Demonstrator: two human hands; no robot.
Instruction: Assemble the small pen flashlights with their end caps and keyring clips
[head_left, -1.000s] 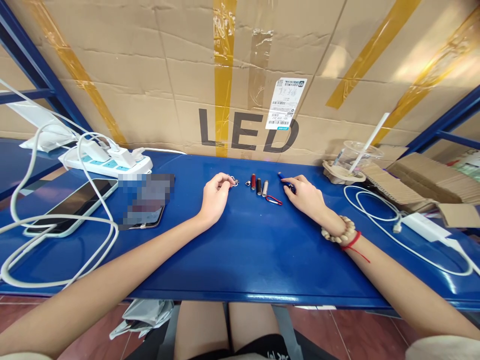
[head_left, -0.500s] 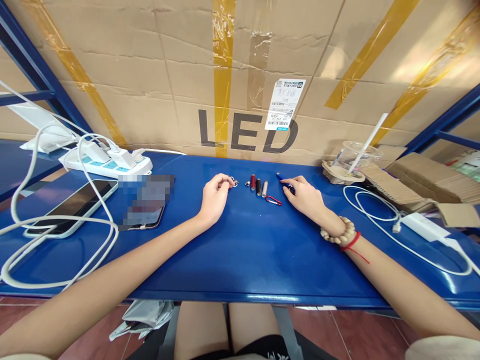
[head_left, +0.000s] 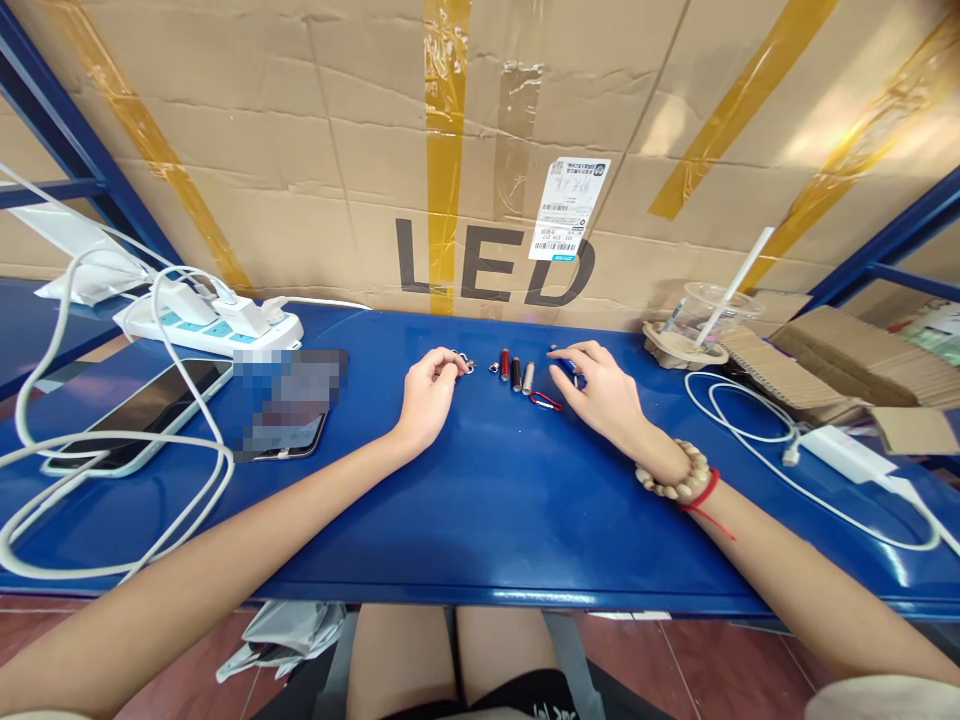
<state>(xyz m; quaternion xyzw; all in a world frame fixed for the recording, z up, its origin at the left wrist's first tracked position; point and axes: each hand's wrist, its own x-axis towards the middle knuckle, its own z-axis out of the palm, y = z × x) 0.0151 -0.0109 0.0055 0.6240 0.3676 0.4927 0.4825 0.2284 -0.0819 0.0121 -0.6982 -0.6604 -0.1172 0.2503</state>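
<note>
My left hand rests on the blue tabletop with thumb and fingers curled together. Small metal rings show at its fingertips; whatever lies within the fingers is hidden. Right of them lies a small metal piece. Side by side come a red cylinder, a black cylinder and a silver cylinder. A red carabiner lies just in front of the silver one. My right hand hovers with thumb and fingers apart over a blue cylinder, partly covered by the fingers.
At left are a white power strip, looped white cables and two phones. A plastic cup with straw, a white charger and cardboard pieces sit at right. A large taped carton stands behind.
My right hand has loosened from the blue cylinder, its fingers spreading and shifting slightly left. My left hand stays nearly where it was.
</note>
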